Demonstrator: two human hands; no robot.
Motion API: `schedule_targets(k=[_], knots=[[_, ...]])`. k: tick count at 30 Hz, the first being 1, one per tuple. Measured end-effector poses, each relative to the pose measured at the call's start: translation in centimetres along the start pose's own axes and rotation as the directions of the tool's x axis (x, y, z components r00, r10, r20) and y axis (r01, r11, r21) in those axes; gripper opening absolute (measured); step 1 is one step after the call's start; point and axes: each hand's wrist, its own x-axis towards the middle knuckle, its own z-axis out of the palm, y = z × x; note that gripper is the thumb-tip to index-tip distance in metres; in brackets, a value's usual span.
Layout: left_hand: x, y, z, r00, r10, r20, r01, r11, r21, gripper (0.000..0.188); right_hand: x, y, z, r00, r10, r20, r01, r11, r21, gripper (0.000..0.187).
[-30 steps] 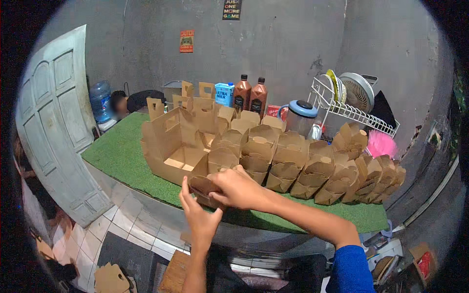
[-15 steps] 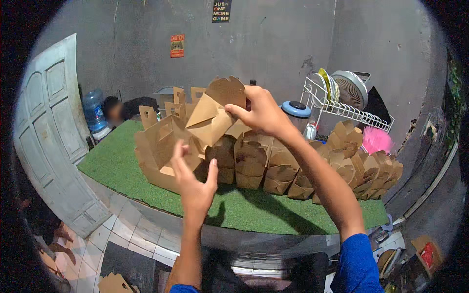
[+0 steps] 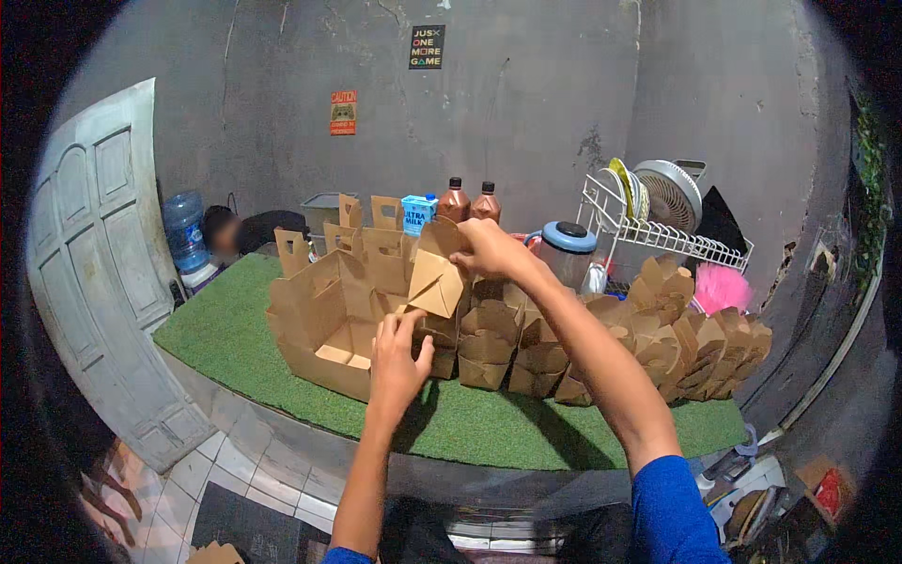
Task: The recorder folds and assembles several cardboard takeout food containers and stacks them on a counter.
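Note:
My right hand (image 3: 490, 252) pinches a small brown cardboard food box (image 3: 435, 284) by its upper flap, holding it a little above the green-topped table. Just below and left of that box is my left hand (image 3: 398, 365), its thumb apart from its bent fingers. Those fingertips are by the right side of a large brown carton (image 3: 324, 362), whose top stands open; whether they touch it I cannot tell. Right of the carton, several small folded boxes (image 3: 489, 348) stand in a row, partly hidden by my right forearm.
More handled cartons (image 3: 385, 244) stand behind the large one. At the back are a blue milk carton (image 3: 418, 214), brown bottles (image 3: 454, 202), a blue-lidded container (image 3: 568, 246) and a white dish rack (image 3: 658, 216). Green matting (image 3: 216, 296) covers the table. Someone's dark sleeve (image 3: 268, 228) shows beyond it.
My right hand has lowered the small box and shifted it right, turning it more upright. My left hand has moved right, to the large carton's near right side. The view has tilted up slightly.

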Motion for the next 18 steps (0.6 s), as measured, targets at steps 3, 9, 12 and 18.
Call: schedule_targets(k=[3, 9, 12, 18], knots=[[-0.4, -0.6, -0.2, 1.000, 0.012, 0.003, -0.012, 0.999, -0.046, 0.024, -0.4, -0.7, 0.9, 0.993, -0.023, 0.117, 0.025, 1.000, -0.017, 0.035], [-0.8, -0.8, 0.0, 0.999, -0.032, -0.031, 0.028, 0.993, -0.117, 0.016, -2.0, -3.8, 4.7, 0.982, -0.028, 0.186, 0.045, 0.995, -0.090, 0.020], [-0.6, -0.7, -0.1, 0.998, 0.017, -0.064, -0.025, 0.992, -0.121, 0.013, -2.5, -5.2, 5.6, 0.968, 0.004, 0.250, 0.017, 0.996, -0.083, 0.020], [-0.7, 0.0, -0.2, 0.992, -0.056, -0.113, 0.034, 0.980, -0.195, 0.046, -2.5, -5.6, 4.3, 0.937, 0.099, 0.336, -0.035, 0.981, -0.192, 0.041]])
